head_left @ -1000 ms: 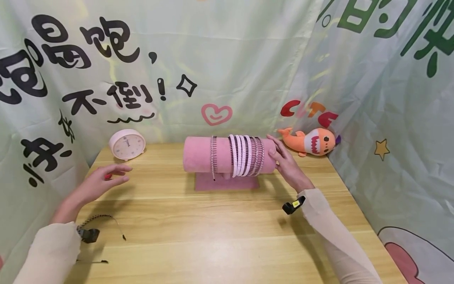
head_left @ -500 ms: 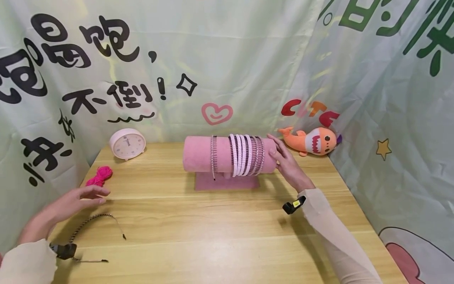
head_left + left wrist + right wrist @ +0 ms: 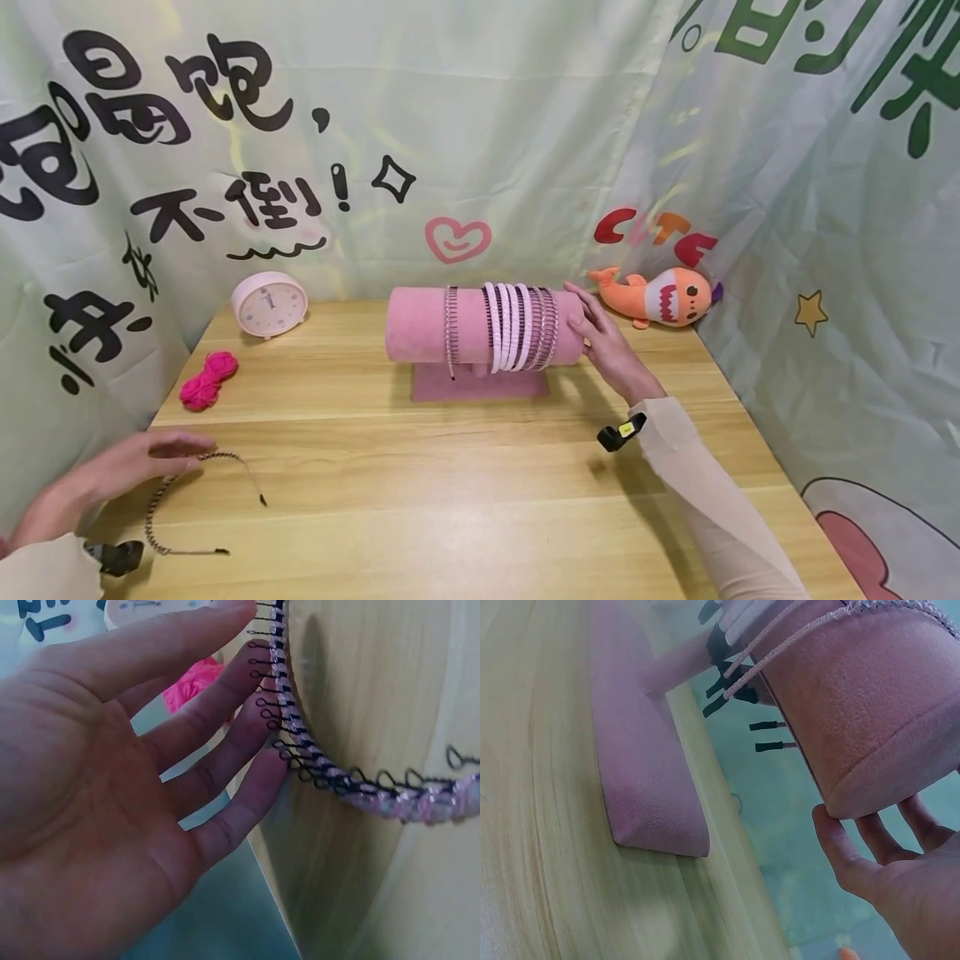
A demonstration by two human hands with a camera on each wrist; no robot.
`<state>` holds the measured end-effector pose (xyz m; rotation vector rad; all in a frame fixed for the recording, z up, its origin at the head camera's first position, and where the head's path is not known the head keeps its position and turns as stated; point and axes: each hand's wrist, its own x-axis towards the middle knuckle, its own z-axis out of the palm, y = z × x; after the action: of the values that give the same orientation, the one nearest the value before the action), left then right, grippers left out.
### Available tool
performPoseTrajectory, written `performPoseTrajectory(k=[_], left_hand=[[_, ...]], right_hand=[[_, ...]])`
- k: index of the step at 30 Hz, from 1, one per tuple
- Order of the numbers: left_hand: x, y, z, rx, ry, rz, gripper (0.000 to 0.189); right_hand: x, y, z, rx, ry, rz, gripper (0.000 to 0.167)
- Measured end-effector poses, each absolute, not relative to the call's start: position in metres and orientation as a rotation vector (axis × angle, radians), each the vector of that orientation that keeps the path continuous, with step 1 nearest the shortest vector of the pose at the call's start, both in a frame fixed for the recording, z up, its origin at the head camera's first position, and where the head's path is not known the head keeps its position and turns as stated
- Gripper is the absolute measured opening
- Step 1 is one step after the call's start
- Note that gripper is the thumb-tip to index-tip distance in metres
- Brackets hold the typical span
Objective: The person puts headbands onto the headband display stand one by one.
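Note:
A thin braided headband (image 3: 153, 508) with small black loops and black tips lies curved on the table at the left. My left hand (image 3: 138, 462) is over its upper end, fingers loosely bent; in the left wrist view the fingertips (image 3: 262, 776) are right at the band, and I cannot tell whether they touch it. A pink velvet display stand (image 3: 416, 325) carries several headbands: a thin one (image 3: 452, 329) apart on the left, white ones (image 3: 510, 329) and thin ones on the right. My right hand (image 3: 615, 354) grips the roll's right end, thumb in front.
A pink clock (image 3: 270, 306) stands at the back left, with a bright pink yarn bundle (image 3: 208, 381) in front of it. An orange plush shark (image 3: 660, 298) lies behind my right hand. Printed curtains (image 3: 525, 167) border the table (image 3: 450, 500).
My left hand has drawn back towards me and left, from above the pink yarn bundle, which is now uncovered, down to the headband. My right hand has stayed on the stand's end.

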<state>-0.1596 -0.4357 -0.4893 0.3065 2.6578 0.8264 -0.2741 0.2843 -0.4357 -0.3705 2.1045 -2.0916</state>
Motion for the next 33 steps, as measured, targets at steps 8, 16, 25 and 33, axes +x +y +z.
performPoseTrajectory(k=[8,16,25,33], left_hand=[[-0.159,-0.449,-0.499,0.315,2.482,0.994,0.037],[-0.164,-0.444,-0.504,0.311,2.594,0.960,0.028],[-0.181,-0.414,-0.505,0.316,2.682,0.995,0.023],[-0.207,-0.379,-0.501,0.327,2.749,0.936,0.023]], right_hand=[[-0.274,0.283,-0.435,-0.364,2.117,-2.069,0.061],[-0.272,0.283,-0.434,-0.364,2.124,-2.060,0.061],[-0.274,0.283,-0.436,-0.342,2.122,-2.058,0.061],[-0.273,0.283,-0.436,-0.353,2.126,-2.068,0.061]])
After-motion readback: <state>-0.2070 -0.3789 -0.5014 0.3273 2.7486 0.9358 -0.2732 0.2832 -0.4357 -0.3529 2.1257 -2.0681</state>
